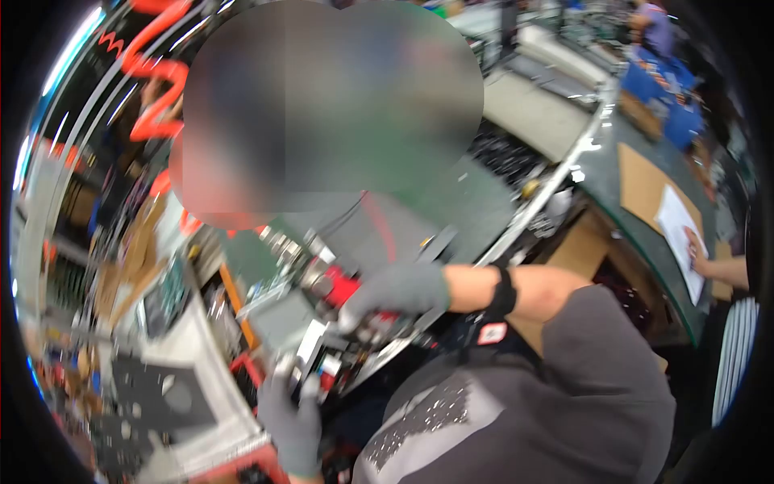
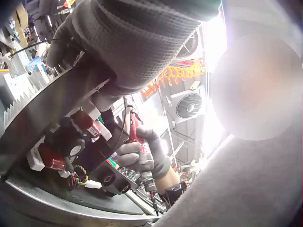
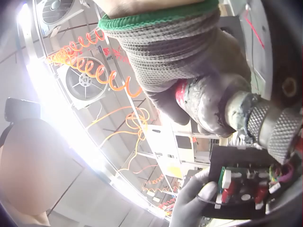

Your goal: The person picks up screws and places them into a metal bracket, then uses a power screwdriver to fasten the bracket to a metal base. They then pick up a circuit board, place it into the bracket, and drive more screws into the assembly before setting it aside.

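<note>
In the head view my gloved right hand (image 1: pixel 399 290) grips a red and metal power screwdriver (image 1: pixel 343 287). Its knurled metal collar (image 3: pixel 265 123) shows large in the right wrist view. From the left wrist, the screwdriver's thin dark bit (image 2: pixel 154 204) points downward beside the assembly. My gloved left hand (image 1: pixel 294 423) holds the edge of a black-framed circuit board assembly (image 3: pixel 239 205), thumb over its rim. Red-wrapped components (image 2: pixel 87 124), white blocks and a white connector (image 2: pixel 93 184) on coloured wires sit on it. A finned heat sink (image 2: pixel 26 111) runs along one side.
Orange coiled hoses (image 1: pixel 157 73) hang over the bench. A grey mat (image 1: pixel 355 226) with a red wire lies beyond my right hand. At far right another person's hand (image 1: pixel 700 256) rests on white paper (image 1: pixel 681 234). Dark sheet parts (image 1: pixel 157 399) lie at lower left.
</note>
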`<action>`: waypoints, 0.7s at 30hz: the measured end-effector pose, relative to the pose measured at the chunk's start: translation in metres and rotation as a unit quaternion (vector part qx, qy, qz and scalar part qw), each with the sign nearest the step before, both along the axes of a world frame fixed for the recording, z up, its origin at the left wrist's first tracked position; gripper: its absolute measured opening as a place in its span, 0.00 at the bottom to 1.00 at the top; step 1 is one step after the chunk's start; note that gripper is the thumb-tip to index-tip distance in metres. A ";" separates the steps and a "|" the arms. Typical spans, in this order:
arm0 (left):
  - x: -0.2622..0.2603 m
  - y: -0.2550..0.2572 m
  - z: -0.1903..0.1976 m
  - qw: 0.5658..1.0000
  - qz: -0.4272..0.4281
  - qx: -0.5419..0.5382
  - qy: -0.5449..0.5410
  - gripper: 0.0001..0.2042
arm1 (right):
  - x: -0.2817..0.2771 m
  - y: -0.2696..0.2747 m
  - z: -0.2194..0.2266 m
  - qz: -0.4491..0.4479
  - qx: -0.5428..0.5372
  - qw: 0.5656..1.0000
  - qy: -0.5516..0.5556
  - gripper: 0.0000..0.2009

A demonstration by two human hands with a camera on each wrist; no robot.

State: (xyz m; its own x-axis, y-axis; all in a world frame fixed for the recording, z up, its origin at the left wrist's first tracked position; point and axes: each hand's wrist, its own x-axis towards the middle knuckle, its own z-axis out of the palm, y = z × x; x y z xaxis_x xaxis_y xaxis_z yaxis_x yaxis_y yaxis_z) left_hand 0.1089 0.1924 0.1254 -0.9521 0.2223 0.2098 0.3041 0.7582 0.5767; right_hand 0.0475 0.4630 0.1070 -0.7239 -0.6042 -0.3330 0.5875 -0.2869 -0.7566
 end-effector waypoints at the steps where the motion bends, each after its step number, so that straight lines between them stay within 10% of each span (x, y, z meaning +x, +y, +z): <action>1: -0.006 -0.009 -0.011 0.993 -0.047 -0.071 0.083 0.19 | 0.005 0.009 0.022 0.007 0.035 0.999 -0.010 0.10; 14: -0.053 -0.002 0.040 0.985 -0.154 -0.069 -0.023 0.16 | -0.054 0.150 0.012 -0.339 0.295 0.885 0.122 0.24; 21: -0.048 0.000 0.033 0.993 -0.093 0.002 -0.076 0.13 | -0.079 0.163 -0.034 -0.322 0.386 0.861 0.082 0.24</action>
State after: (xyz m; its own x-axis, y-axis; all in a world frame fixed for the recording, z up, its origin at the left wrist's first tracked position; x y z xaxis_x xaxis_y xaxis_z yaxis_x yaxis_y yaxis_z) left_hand 0.0608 0.1923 0.1583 -0.9155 0.3964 0.0680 0.3474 0.6943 0.6303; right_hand -0.0315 0.6260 0.0731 -0.9013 0.2951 -0.3172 0.3622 0.1115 -0.9254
